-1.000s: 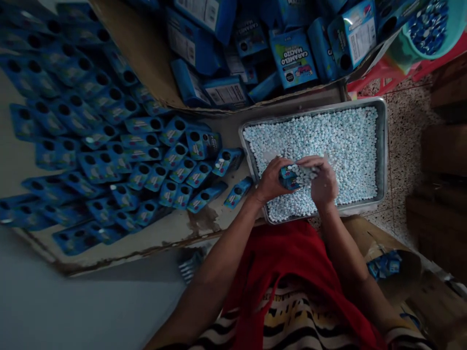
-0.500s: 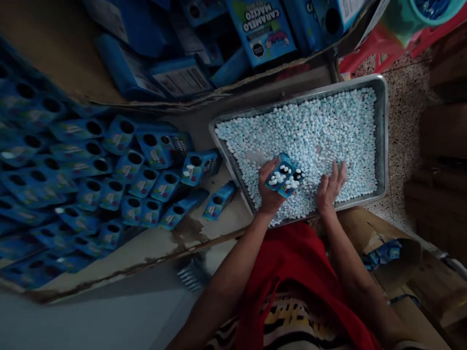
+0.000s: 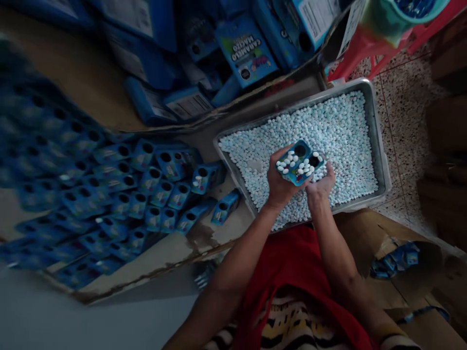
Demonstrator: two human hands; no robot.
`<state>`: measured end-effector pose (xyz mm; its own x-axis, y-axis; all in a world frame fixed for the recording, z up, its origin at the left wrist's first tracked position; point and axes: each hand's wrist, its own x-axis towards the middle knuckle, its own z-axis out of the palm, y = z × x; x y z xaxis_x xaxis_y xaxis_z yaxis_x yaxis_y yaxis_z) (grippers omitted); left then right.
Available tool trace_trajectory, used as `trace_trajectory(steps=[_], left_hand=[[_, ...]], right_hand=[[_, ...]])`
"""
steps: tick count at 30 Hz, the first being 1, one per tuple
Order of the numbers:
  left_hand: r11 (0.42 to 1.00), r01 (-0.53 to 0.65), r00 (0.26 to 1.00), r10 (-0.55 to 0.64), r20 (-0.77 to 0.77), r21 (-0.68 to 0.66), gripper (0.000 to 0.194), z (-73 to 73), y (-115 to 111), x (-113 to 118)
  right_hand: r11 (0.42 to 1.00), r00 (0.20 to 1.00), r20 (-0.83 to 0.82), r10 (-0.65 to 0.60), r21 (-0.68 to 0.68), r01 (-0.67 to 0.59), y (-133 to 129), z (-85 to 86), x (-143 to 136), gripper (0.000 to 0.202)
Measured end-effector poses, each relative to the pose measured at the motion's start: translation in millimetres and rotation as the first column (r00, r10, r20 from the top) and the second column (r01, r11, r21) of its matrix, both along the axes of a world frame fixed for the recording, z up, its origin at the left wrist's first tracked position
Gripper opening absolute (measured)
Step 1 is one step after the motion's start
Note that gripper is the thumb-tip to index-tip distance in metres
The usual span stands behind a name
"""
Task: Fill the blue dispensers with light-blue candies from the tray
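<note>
My left hand [image 3: 280, 181] grips a pair of small blue candy boxes [image 3: 297, 179] side by side over the tray. Each box has a dark round hole in its top, and several white candies lie on the tops beside the holes. Close against the boxes on the right, my right hand [image 3: 321, 187] is turned palm up and cupped around a small heap of candies [image 3: 321, 172]. Its fingers are partly hidden by the candies and boxes. Beneath both hands is a metal tray [image 3: 381, 165] filled with pale blue and white candies [image 3: 339, 116].
Many blue boxes [image 3: 134, 204] with round holes stand on the table [image 3: 204, 233] at left. A big carton [image 3: 98, 114] of blue boxes is behind. At right are a turquoise container [image 3: 390, 19], a red stool [image 3: 353, 56] and an open carton [image 3: 426, 262].
My right hand has risen from the candies, turned palm up with some in it, and come against the boxes. My left hand has lifted the boxes slightly. The camera view has shifted.
</note>
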<state>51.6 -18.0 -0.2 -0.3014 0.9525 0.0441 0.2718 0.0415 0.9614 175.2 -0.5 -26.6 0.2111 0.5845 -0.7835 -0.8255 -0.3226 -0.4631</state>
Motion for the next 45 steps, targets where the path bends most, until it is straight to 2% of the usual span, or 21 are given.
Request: trace_trajectory(steps=[2,3,6,9,12,14,17,21,23,25,27,30,33,36,41,45], left_hand=[[0.998,0.053,0.996,-0.049,-0.080,0.039,0.099,9.2,-1,-33],[0.996,0.076,0.992,-0.071,-0.100,0.044,0.098,10.7,-3,-48],[0.989,0.148,0.983,-0.144,-0.113,0.029,0.092,4.0,-9,-77],[0.968,0.250,0.962,-0.252,-0.106,-0.031,0.083,-6.5,-19,-83],[0.952,0.295,0.952,-0.300,-0.054,-0.085,0.080,-9.2,-31,-76],[0.955,0.284,0.958,-0.287,-0.025,-0.088,0.079,-7.5,-36,-72],[0.952,0.284,0.953,-0.293,-0.073,-0.116,0.078,-1.0,-36,-75],[0.885,0.419,0.838,-0.464,-0.289,-0.205,0.078,16.2,-24,-96],[0.878,0.408,0.804,-0.476,-0.356,-0.252,0.078,23.9,-19,-106],[0.886,0.371,0.833,-0.450,-0.322,-0.277,0.080,26.8,-18,-111],[0.902,0.352,0.891,-0.405,-0.206,-0.250,0.081,24.5,-20,-110],[0.928,0.332,0.939,-0.341,-0.031,-0.169,0.080,16.7,-27,-99],[0.940,0.320,0.948,-0.318,0.035,-0.119,0.081,9.2,-30,-86],[0.951,0.301,0.954,-0.298,0.042,-0.067,0.082,1.3,-26,-76],[0.962,0.271,0.962,-0.271,0.020,-0.043,0.078,-12.6,-24,-69],[0.958,0.273,0.960,-0.266,0.084,-0.090,0.084,-13.6,-33,-66]], right_hand=[[0.997,0.983,-0.167,-0.072,-0.015,0.071,13,15.7,2,0.018],[0.997,0.972,-0.225,-0.070,0.010,0.074,17,27.1,3,0.014],[0.985,0.964,-0.263,0.048,0.173,-0.002,20,71.2,2,0.011],[0.921,0.984,-0.046,0.175,0.362,-0.147,14,112.4,-10,0.016],[0.832,0.937,0.259,0.234,0.445,-0.331,9,129.4,-27,0.024],[0.811,0.898,0.373,0.234,0.435,-0.391,8,126.7,-36,0.026],[0.834,0.887,0.401,0.229,0.388,-0.391,9,115.9,-46,0.024],[0.876,0.927,0.303,0.222,0.355,-0.326,17,112.1,-53,0.024],[0.901,0.956,0.178,0.235,0.328,-0.282,23,115.4,-52,0.028],[0.926,0.968,0.048,0.245,0.285,-0.248,27,120.3,-49,0.032],[0.938,0.969,-0.012,0.246,0.257,-0.235,30,125.8,-46,0.032],[0.924,0.964,0.060,0.259,0.274,-0.265,32,134.5,-43,0.031],[0.870,0.922,0.243,0.301,0.325,-0.370,31,140.5,-44,0.034],[0.778,0.833,0.443,0.332,0.371,-0.507,28,138.4,-45,0.039],[0.627,0.678,0.621,0.393,0.358,-0.692,15,116.5,-43,0.046],[0.463,0.520,0.724,0.454,0.308,-0.831,0,105.5,-42,0.040]])
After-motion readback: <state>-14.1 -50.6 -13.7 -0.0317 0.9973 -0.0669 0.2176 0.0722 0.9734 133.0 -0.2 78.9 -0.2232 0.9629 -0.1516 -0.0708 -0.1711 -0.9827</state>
